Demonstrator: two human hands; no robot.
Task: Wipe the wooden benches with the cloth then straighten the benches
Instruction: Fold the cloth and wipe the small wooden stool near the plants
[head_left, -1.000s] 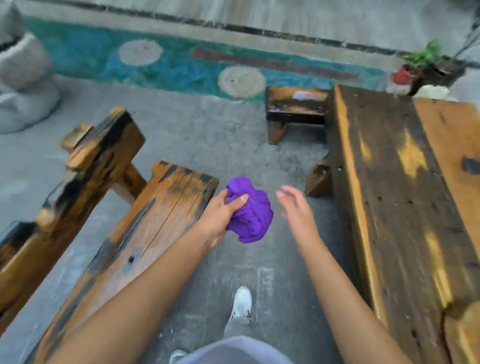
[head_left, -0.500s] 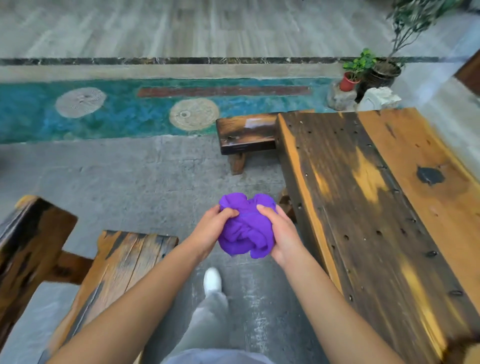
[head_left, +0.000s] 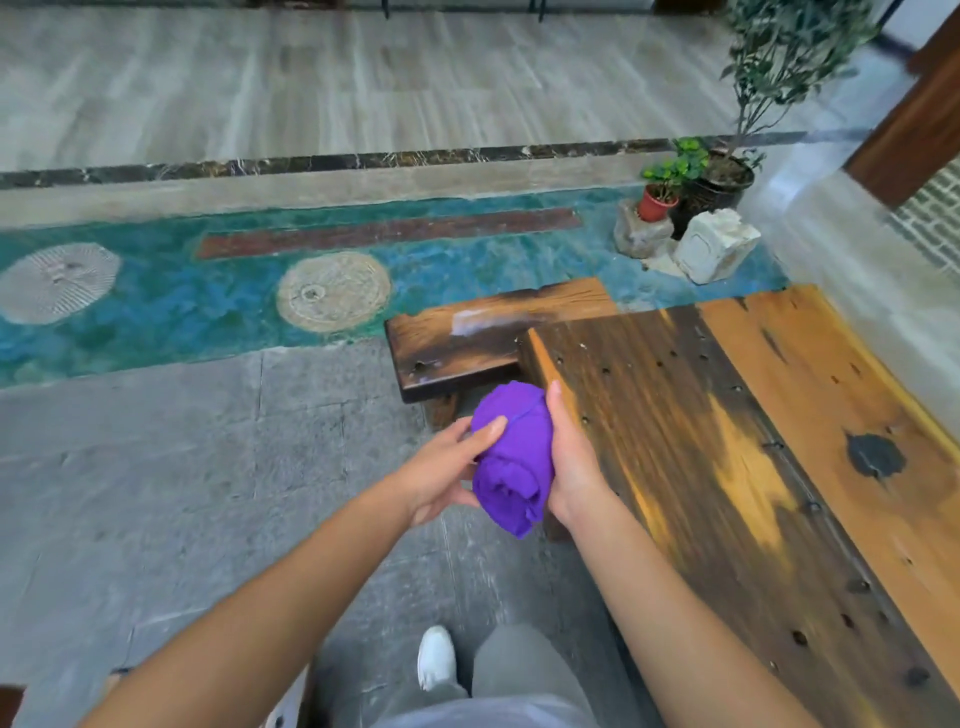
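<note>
A bunched purple cloth (head_left: 511, 457) is held in the air between both hands, above the grey floor. My left hand (head_left: 441, 473) grips its left side with the thumb on top. My right hand (head_left: 571, 462) cups its right side. A low dark wooden bench (head_left: 467, 338) with a pale smear on its seat stands just beyond the cloth, at right angles to a big wooden table (head_left: 753, 467) on the right. The bench's right end goes out of sight behind the table's near corner.
Potted plants (head_left: 719, 176) and pale stone blocks (head_left: 709, 249) stand beyond the table. A teal painted strip (head_left: 182, 296) with round stones crosses the floor. My white shoe (head_left: 436, 657) is on the grey paving (head_left: 182, 493) below the hands.
The view has swung right and forward, so the two benches on the left have left the frame. The cloth went from my left hand alone to both hands, which rolled it tighter.
</note>
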